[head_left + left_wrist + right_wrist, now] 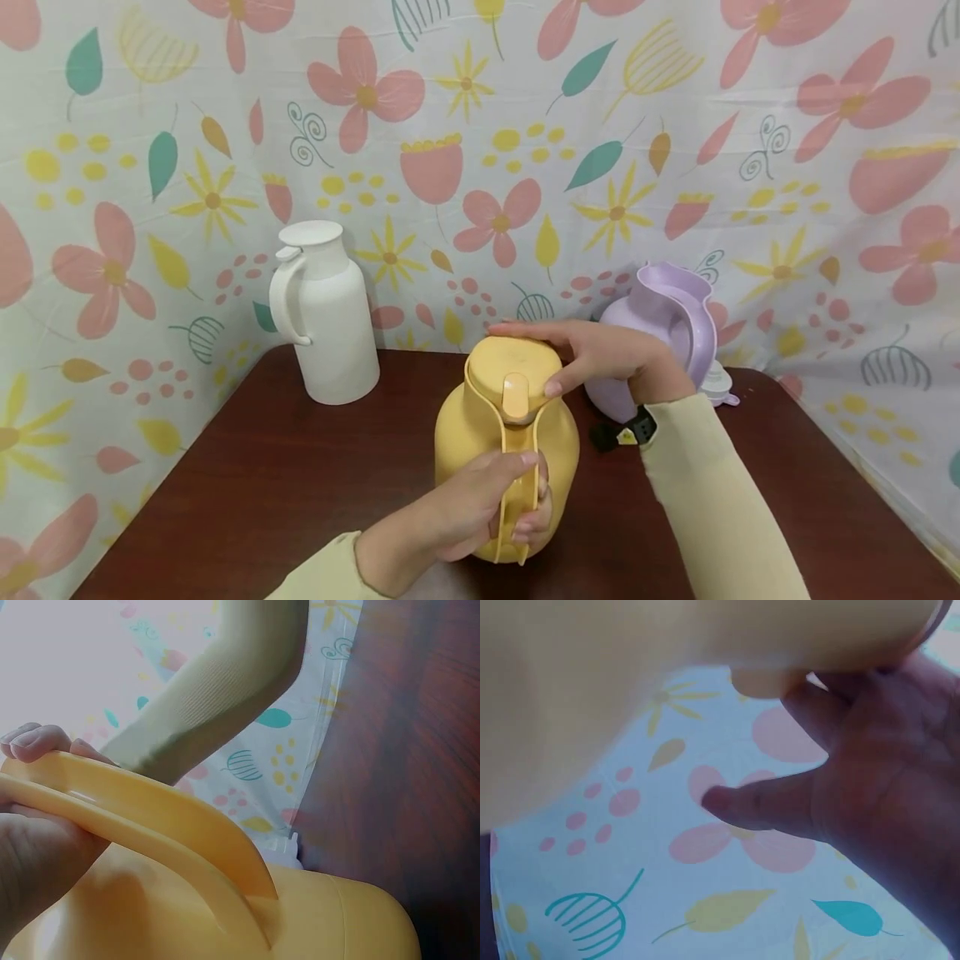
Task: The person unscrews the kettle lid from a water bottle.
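A yellow thermos jug (459,433) stands upright on the table, its handle (517,508) facing me. My left hand (480,500) grips that handle, thumb on its top and fingers wrapped around it. In the left wrist view, the left hand (37,847) is partly cut off beside the handle (150,802). The right hand (592,354) holds the jug's lid (510,362), fingers over the far rim and thumb at the right, near the pouring lever (515,395). In the right wrist view, the right hand (855,772) shows its thumb beside the blurred jug (570,697).
A white thermos jug (333,325) stands at the back left of the dark wooden table (300,492). Behind my right forearm, a purple jug (611,392) appears tilted, with a white and purple piece (717,385) beside it. A flowered cloth (480,167) hangs behind.
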A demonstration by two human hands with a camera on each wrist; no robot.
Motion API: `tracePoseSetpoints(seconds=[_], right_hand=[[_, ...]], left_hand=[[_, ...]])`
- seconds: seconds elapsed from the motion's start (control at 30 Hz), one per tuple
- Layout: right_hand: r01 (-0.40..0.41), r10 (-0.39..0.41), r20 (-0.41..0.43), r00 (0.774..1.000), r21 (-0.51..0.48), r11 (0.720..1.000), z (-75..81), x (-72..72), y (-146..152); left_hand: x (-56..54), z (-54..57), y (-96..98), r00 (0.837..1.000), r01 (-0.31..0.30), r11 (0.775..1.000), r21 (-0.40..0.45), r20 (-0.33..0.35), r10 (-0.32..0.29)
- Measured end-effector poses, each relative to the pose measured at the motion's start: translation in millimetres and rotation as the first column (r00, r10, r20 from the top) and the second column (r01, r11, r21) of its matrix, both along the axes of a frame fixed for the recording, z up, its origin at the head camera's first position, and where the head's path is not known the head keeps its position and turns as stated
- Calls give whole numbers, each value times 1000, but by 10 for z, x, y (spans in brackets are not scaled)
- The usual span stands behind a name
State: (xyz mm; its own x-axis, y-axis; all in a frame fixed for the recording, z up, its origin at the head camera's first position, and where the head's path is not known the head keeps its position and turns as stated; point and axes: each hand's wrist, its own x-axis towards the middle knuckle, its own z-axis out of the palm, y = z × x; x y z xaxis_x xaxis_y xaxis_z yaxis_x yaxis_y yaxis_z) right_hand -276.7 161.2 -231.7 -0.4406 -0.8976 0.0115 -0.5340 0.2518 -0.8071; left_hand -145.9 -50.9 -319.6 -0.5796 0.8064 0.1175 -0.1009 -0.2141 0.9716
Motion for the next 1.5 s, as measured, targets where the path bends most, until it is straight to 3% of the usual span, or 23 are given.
tracePoseSetpoints(seconds=[0.07,0.2,0.33,0.43,0.53,0.6,0.7,0.8,0.9,1.03,1.33,1.4,1.5], right_hand=[[-74,74,57,996,13,997,34,-65,-5],[-153,146,138,980,41,987,86,-154,-8],[-170,166,71,983,49,984,97,-177,2],[-102,102,-2,995,-7,995,111,-64,57],[105,-117,-79,990,-136,985,94,203,95],[274,-309,-121,943,-242,931,17,425,69],[461,-543,-188,818,-352,815,-195,734,-38],[561,-672,-260,694,-389,730,-412,963,-149],[629,-735,-264,624,-389,673,-535,1106,-238],[690,-773,-209,599,-354,631,-576,1185,-301],[761,-813,-118,571,-295,577,-493,1173,-395],[763,-814,-109,570,-296,574,-470,1163,-407],[745,-801,-125,585,-308,592,-452,1136,-398]], left_hand=[[0,3,0,1000,-4,1000,-3,2,4],[2,8,0,1000,-5,1000,-7,8,5],[1,12,-6,1000,-12,1000,-12,19,12],[4,12,-6,999,-14,1000,-14,30,14],[8,13,-1,999,-9,1000,-14,34,10],[12,13,2,999,-8,1000,-20,44,8],[17,16,-3,999,-7,1000,-26,48,8],[14,17,-6,999,-2,1000,-29,44,3],[4,11,-3,1000,6,1000,-22,29,-5],[-11,-8,7,1000,14,1000,-2,12,-14],[-10,-13,7,1000,6,1000,-3,14,-6],[-8,-7,8,1000,7,1000,-6,16,-7],[-10,-9,5,1000,13,1000,2,7,-13]])
